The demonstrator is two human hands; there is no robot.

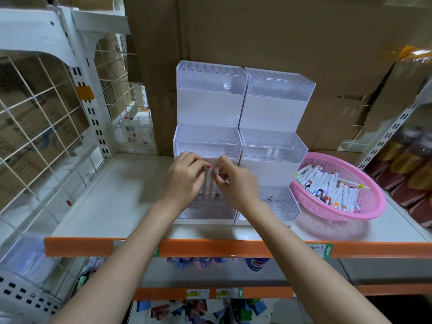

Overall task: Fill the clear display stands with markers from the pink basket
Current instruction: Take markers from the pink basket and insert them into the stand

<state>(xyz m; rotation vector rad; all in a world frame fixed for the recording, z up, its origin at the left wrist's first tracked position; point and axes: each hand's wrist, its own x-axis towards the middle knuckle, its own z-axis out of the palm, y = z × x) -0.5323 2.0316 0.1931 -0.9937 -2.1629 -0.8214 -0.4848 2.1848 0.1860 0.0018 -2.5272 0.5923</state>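
My left hand [184,177] pinching a white, pink-tipped marker [207,182] upright over the left clear stand's [205,141] near tier, my right hand [233,181] pinching a second marker [213,183] beside it, spare markers [327,183] in the pink basket [312,199] at right.

1 view only, worn on the head. Aimed forward and down onto the white shelf board with orange front strip [131,188]. Clear stepped plastic display stands [275,127] are framed centrally, near.
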